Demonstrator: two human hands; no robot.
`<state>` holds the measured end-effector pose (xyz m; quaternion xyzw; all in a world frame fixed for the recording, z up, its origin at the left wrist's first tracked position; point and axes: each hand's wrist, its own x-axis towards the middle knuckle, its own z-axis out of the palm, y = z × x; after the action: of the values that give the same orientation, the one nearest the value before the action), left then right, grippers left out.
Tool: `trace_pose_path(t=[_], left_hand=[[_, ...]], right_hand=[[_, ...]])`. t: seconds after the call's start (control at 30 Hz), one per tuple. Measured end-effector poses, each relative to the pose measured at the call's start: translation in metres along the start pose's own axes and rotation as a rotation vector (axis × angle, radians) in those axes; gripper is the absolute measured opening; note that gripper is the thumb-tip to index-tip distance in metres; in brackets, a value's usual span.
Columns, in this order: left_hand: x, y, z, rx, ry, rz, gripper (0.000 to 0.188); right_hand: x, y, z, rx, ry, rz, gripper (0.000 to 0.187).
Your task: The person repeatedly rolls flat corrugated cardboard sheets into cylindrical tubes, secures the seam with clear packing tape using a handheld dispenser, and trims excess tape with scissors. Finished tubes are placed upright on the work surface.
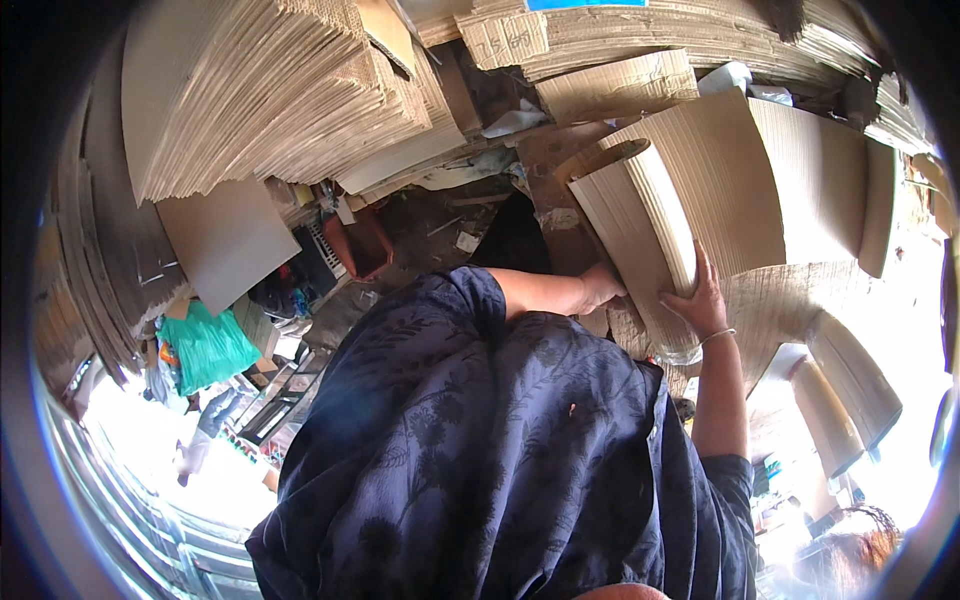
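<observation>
A sheet of brown corrugated cardboard (722, 180) lies partly curled into a roll (640, 265) in front of me, its open end facing away. My left hand (602, 289) grips the near left edge of the roll, its fingers partly hidden. On the roll's right side rests my right hand (700, 303), thumb and fingers apart around the curved cardboard, holding it. A thin bracelet circles my right wrist. To the right the flat part of the sheet stretches over a worn wooden surface (765, 300).
A tall stack of corrugated sheets (270, 95) stands at the far left, and more stacked cardboard (650, 40) lines the back. Two curled cardboard pieces (850, 385) hang at right. A reddish bin (358, 245) and a green plastic bag (210, 345) are at left. Another person's head (850, 550) shows lower right.
</observation>
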<state>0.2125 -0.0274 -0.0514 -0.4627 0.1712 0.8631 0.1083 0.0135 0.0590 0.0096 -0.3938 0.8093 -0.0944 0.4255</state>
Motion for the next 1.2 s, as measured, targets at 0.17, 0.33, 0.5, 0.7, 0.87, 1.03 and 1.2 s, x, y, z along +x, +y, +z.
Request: trace_pose_path(t=[0.17, 0.33, 0.5, 0.7, 0.87, 1.03, 1.2], left_hand=[[0.022, -0.019, -0.019, -0.209, -0.16, -0.122, 0.019], [0.014, -0.004, -0.015, -0.24, -0.235, -0.166, 0.019], [0.005, 0.011, 0.002, -0.174, -0.143, -0.218, 0.029], [-0.005, 0.029, 0.024, -0.139, -0.062, -0.232, 0.041], [-0.004, 0.032, 0.026, -0.067, -0.119, -0.203, 0.04], [-0.018, 0.049, 0.049, 1.022, -0.321, 0.286, 0.042], [0.008, 0.088, 0.118, 2.138, -0.492, 1.134, 0.1]], right_hand=[[-0.001, 0.004, 0.003, -0.061, 0.055, -0.017, 0.116], [-0.03, -0.032, 0.005, -0.357, 0.235, 0.184, 0.093], [-0.072, -0.03, 0.042, -0.408, 0.46, 0.099, 0.1], [-0.074, -0.009, 0.086, -0.386, 0.611, 0.065, 0.085], [-0.066, -0.003, 0.065, -0.38, 0.547, 0.056, 0.088], [-0.058, 0.011, 0.028, -0.29, 0.418, 0.084, 0.106], [-0.041, 0.045, -0.002, -0.226, 0.272, 0.078, 0.112]])
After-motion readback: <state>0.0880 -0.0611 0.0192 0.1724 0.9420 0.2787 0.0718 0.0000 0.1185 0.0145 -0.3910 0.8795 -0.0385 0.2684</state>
